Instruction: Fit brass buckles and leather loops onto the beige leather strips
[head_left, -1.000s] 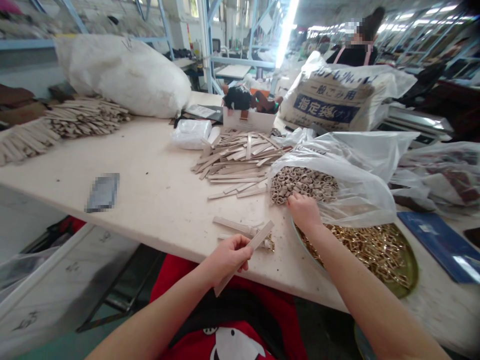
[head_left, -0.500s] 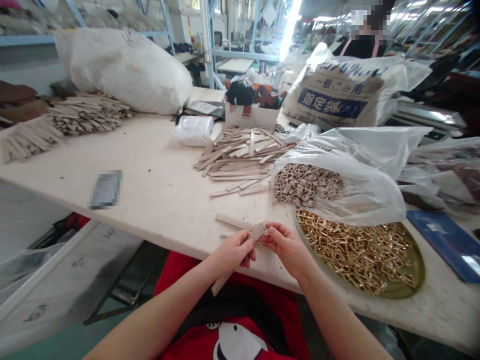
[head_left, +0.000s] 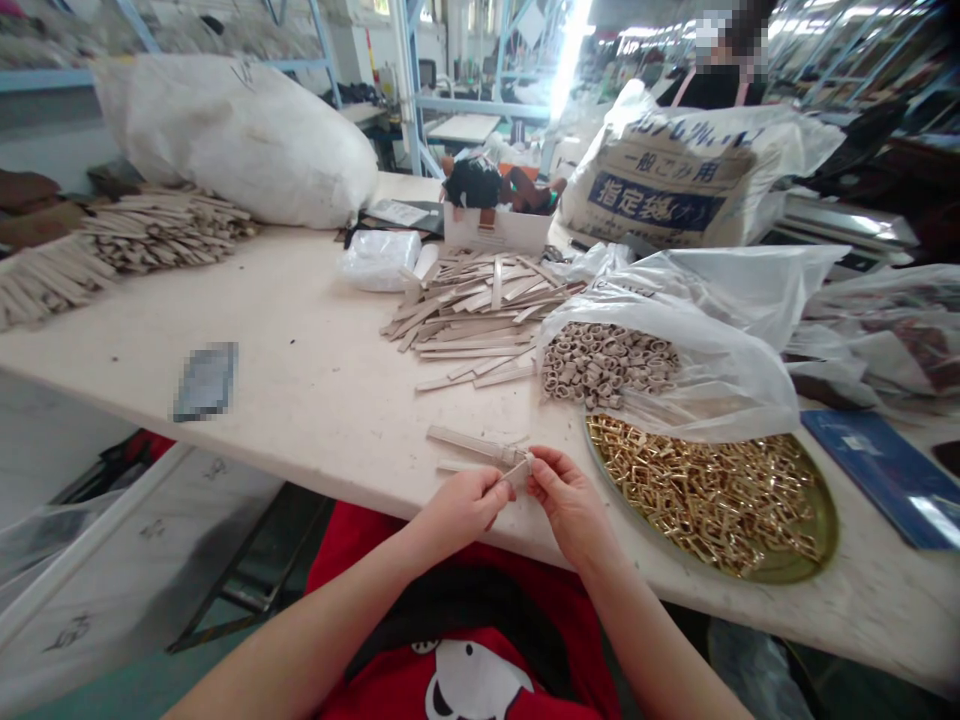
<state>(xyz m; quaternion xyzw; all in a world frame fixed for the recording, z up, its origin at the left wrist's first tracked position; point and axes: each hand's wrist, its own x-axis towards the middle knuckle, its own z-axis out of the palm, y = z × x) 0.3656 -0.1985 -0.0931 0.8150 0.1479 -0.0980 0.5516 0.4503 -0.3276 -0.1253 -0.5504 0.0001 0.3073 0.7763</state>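
**Beige strap (head_left: pixel 516 473) was held over worktable (head_left: pixel 337 400)**

The strap was grasped between the thumb and fingers of the left hand (head_left: pixel 466 508). At its tip, a small pale piece, too small to identify, was pinched by the thumb and forefinger of the right hand (head_left: pixel 568 498). Just beyond the left hand, more straps (head_left: pixel 459 440) were laid. Beyond the right hand, beige loops (head_left: pixel 611 365) were spread in a plastic bag (head_left: pixel 739 395); to its right, gold-coloured metal fittings (head_left: pixel 705 490) were heaped in a tray (head_left: pixel 825 530).
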